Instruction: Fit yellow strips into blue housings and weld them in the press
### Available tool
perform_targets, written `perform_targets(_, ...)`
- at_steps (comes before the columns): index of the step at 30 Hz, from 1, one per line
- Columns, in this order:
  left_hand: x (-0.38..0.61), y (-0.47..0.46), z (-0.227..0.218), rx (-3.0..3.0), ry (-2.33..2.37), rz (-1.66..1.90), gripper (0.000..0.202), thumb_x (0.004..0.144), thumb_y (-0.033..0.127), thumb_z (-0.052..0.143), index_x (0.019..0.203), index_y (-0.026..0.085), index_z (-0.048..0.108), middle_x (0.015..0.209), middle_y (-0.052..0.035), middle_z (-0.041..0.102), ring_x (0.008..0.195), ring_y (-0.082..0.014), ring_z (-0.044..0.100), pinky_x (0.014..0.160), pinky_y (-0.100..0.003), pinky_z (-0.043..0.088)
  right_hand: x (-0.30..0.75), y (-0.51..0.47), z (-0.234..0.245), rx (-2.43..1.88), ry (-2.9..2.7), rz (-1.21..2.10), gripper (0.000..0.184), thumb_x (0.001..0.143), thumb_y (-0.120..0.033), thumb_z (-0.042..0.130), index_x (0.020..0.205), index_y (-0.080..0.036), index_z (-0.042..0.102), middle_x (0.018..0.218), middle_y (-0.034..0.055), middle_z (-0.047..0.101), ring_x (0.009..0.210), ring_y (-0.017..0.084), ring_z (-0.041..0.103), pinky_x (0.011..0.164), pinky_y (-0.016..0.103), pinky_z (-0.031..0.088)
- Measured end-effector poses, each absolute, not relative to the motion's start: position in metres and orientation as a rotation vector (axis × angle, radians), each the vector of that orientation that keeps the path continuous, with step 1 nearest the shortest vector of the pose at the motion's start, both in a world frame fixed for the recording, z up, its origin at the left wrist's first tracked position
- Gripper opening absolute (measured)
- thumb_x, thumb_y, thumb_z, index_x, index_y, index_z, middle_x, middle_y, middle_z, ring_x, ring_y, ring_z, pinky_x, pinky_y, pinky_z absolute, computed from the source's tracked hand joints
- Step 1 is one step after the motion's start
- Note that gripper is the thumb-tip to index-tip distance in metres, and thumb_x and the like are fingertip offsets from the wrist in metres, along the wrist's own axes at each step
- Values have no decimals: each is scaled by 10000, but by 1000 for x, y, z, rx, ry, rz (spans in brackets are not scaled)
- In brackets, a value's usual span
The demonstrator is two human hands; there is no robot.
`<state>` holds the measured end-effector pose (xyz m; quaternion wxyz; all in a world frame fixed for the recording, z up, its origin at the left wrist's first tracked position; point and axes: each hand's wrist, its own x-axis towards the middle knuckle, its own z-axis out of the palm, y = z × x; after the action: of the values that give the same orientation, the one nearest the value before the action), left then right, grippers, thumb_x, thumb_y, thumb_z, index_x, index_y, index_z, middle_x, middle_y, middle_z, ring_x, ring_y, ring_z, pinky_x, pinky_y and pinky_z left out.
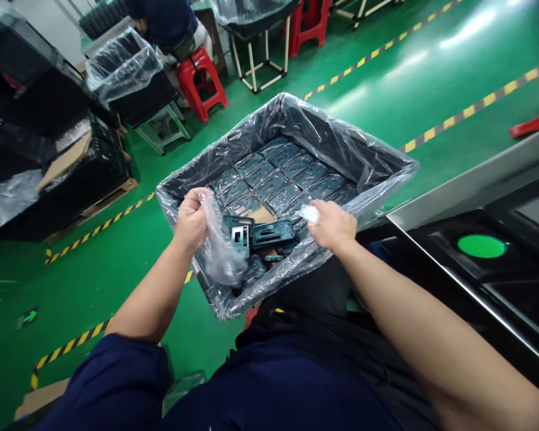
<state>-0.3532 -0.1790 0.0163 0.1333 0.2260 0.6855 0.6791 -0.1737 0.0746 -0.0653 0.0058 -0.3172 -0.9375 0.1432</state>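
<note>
Hands work at the near edge of a black crate (388, 157) lined with clear plastic film. The left hand (191, 218) is closed in a fist on a clear plastic bag (220, 251), which hangs over the crate's near corner. The right hand (331, 224) pinches a crumpled bit of film (309, 213). Between them a black plastic part (272, 232) lies on rows of bagged parts (278, 179) filling the crate.
</note>
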Motion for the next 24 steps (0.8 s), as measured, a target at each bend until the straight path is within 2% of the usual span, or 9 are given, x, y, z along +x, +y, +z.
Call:
perform_targets(2, -374, -172, -9, 597, 2178, 1751, 173, 799, 280, 652, 944, 202, 599, 644, 56, 556, 457, -61, 442, 450, -173, 360, -174, 75, -65, -997, -2936, 448, 393, 814, -354, 575, 1203, -304, 594, 1106, 70, 632, 940, 269, 632, 739, 351, 483)
perform_targets(4, -392, -162, -36, 603, 2448, 1288, 205, 847, 236, 565, 1029, 170, 631, 716, 18, 630, 515, -81, 504, 508, -191, 407, -174, 75, -65, -1003, -2941, 445, 395, 807, -347, 579, 1200, -304, 595, 1108, 70, 633, 944, 270, 634, 741, 352, 484)
perform_targets(6, -406, -151, -61, 669, 2613, 750, 278, 882, 231, 521, 1116, 157, 653, 831, -28, 701, 646, -115, 599, 626, -218, 469, -174, 75, -64, -1006, -2949, 446, 404, 801, -344, 581, 1203, -304, 595, 1112, 71, 633, 947, 273, 637, 737, 354, 485)
perform_targets(8, -416, -138, -81, 720, 2647, 446, 294, 880, 254, 557, 1128, 157, 681, 942, -68, 734, 820, -159, 655, 763, -245, 490, -174, 76, -64, -1011, -2957, 450, 408, 801, -349, 580, 1206, -304, 596, 1114, 71, 632, 946, 273, 638, 734, 354, 485)
perform_targets(11, -426, -118, -102, 755, 2644, 295, 289, 873, 337, 603, 1075, 170, 722, 1044, -103, 738, 997, -215, 658, 884, -280, 475, -174, 76, -64, -1023, -2966, 457, 417, 807, -359, 578, 1220, -301, 597, 1120, 72, 628, 937, 262, 635, 736, 344, 479)
perform_targets(15, -434, -86, -125, 839, 2623, 109, 398, 886, 514, 565, 998, 176, 743, 1099, -137, 725, 1088, -267, 642, 944, -328, 466, -174, 76, -65, -1037, -2958, 461, 435, 806, -367, 589, 1235, -302, 592, 1119, 66, 626, 943, 251, 627, 732, 326, 468)
perform_targets(19, -431, -57, -149, 880, 2563, -57, 334, 816, 387, 692, 1025, 128, 728, 1105, -179, 713, 1112, -294, 641, 971, -346, 465, -173, 77, -66, -1005, -2956, 449, 394, 814, -365, 569, 1202, -306, 599, 1089, 60, 631, 928, 251, 628, 707, 327, 460)
perform_targets(21, -427, -49, -161, 881, 2531, -112, 323, 805, 307, 701, 1066, 117, 712, 1113, -190, 706, 1103, -287, 649, 966, -339, 472, -173, 77, -65, -1009, -2953, 449, 381, 814, -364, 567, 1189, -305, 600, 1083, 57, 633, 925, 250, 628, 700, 323, 458)
perform_targets(24, -421, -46, -174, 869, 2515, -157, 385, 816, 284, 676, 1166, 126, 671, 1192, -202, 669, 1110, -283, 648, 960, -342, 482, -173, 76, -64, -1011, -2951, 468, 365, 811, -363, 571, 1170, -303, 602, 1085, 51, 635, 932, 247, 626, 700, 319, 457)
